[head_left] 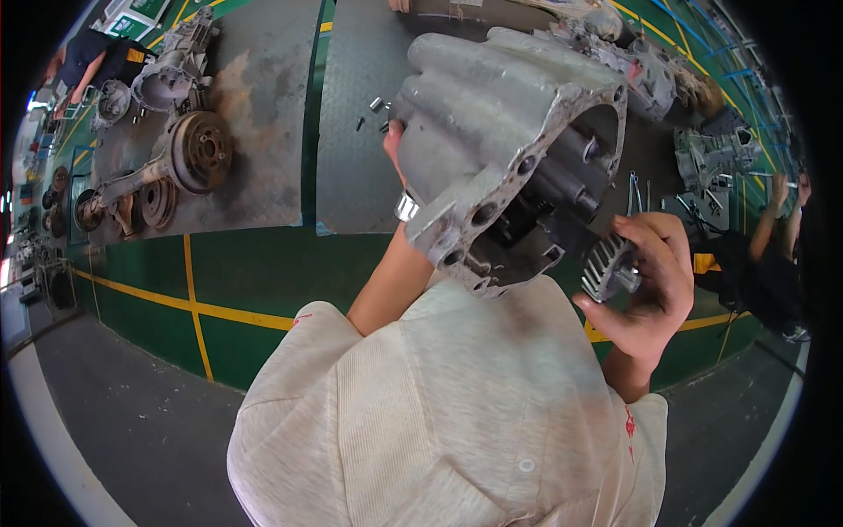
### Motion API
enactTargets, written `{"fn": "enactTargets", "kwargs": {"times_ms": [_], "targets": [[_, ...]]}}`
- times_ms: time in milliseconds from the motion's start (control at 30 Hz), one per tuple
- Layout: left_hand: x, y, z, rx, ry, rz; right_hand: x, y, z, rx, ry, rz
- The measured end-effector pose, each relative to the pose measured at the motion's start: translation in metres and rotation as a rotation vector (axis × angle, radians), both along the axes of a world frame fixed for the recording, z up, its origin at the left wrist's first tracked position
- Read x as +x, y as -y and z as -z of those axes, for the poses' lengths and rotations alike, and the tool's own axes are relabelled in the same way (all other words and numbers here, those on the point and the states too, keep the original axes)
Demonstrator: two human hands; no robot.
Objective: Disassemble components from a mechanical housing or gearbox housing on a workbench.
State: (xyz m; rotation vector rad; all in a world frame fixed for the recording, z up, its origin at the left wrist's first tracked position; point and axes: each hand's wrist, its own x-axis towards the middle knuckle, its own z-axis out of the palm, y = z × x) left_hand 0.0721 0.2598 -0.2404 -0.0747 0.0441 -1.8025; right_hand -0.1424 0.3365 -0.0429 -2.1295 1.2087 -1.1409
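Big grey cast gearbox housing (492, 132) is held up mid-frame, open end w/ shafts facing lower right. Left hand (394, 145) sits mostly behind housing's left side; finger state can't be told. Right hand (652, 285), just beside the open end, has fingers clamped on a small toothed gear (608, 266). Top left, on the green floor, a green-and-white rectangular sign (132, 18). Small bolts (373, 110) lie on grey mat.

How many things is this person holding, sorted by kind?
Grey metal gearbox housing, held up by the left hand: 1
Toothed gear, held in the right hand: 1
Total: 2
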Motion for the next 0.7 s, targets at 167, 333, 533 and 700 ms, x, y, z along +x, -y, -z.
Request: {"fn": "enactTargets", "kwargs": {"times_ms": [167, 333, 533, 700], "targets": [[-0.006, -0.002, 0.001, -0.001, -0.028, 0.008, 0.002, -0.001, 0.003, -0.025, -0.092, -0.051], [-0.011, 0.007, -0.015, -0.011, -0.049, 0.083, 0.021, 0.002, 0.000, 0.019, -0.173, 0.055], [-0.018, -0.002, -0.047, -0.063, -0.180, 0.169, 0.034, 0.014, 0.004, -0.046, -0.258, 0.056], [-0.017, -0.002, -0.049, -0.059, -0.165, 0.199, 0.040, 0.021, 0.004, 0.116, -0.203, 0.040]]}}
